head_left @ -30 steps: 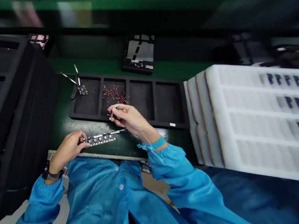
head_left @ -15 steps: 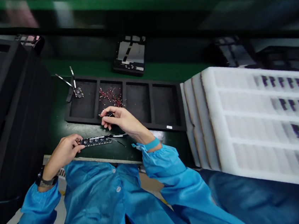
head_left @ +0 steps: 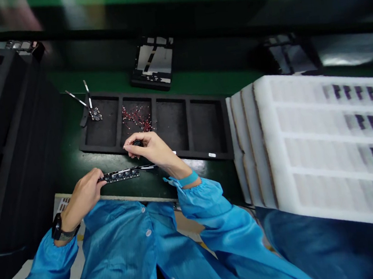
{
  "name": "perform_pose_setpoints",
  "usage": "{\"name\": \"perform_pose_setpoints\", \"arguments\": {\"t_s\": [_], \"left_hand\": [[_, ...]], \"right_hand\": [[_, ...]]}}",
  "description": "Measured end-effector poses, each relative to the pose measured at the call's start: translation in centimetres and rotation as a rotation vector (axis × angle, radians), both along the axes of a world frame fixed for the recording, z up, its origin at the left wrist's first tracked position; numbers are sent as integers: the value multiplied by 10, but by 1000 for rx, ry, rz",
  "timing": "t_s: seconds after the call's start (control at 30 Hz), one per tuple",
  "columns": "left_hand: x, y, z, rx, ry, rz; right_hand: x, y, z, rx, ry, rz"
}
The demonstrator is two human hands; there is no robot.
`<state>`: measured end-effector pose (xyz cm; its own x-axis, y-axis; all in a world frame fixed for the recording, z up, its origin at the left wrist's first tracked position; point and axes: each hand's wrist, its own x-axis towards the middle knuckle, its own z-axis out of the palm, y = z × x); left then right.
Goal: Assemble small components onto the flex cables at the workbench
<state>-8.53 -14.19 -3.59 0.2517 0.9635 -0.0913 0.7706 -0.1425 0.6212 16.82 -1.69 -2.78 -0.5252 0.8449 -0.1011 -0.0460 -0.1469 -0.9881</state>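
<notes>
My left hand [head_left: 87, 190] pinches the left end of a narrow dark circuit board strip [head_left: 123, 176], which lies low over the green bench top. A thin black-and-white flexible strip [head_left: 147, 166] runs along its upper edge and passes under my right wrist. My right hand [head_left: 143, 145], its fingers closed, is at the front edge of a black foam tray [head_left: 124, 150]. In its curl sits a small dark part [head_left: 137, 143], mostly covered by the fingers. Just beyond lie red wires with small tips [head_left: 137, 118], loose in the tray's second compartment.
A small board with two ribbon cables [head_left: 95, 113] lies in the tray's left compartment. Behind the tray is a flat device with a silvery face [head_left: 153, 63]. Stacked white foam trays [head_left: 274, 148] stand at right, stacked black trays [head_left: 38, 128] at left.
My right fingertips have drawn closer together around the dark part. The left hand has turned slightly and still grips the strip. The whole view has shifted a little.
</notes>
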Motion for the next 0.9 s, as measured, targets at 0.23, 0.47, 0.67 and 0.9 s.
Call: {"name": "perform_pose_setpoints", "arguments": {"t_s": [0.23,0.47,0.67,0.9], "left_hand": [[-1,2,-3,-3,-70,26],[-9,10,30,-60,-395,205],[5,20,68,-119,-467,130],[29,44,66,-267,-542,59]], "right_hand": [[-1,0,0,35,-46,13],[6,-2,9,172,-90,85],[18,-8,29,166,-85,157],[8,-15,27,214,-82,345]]}}
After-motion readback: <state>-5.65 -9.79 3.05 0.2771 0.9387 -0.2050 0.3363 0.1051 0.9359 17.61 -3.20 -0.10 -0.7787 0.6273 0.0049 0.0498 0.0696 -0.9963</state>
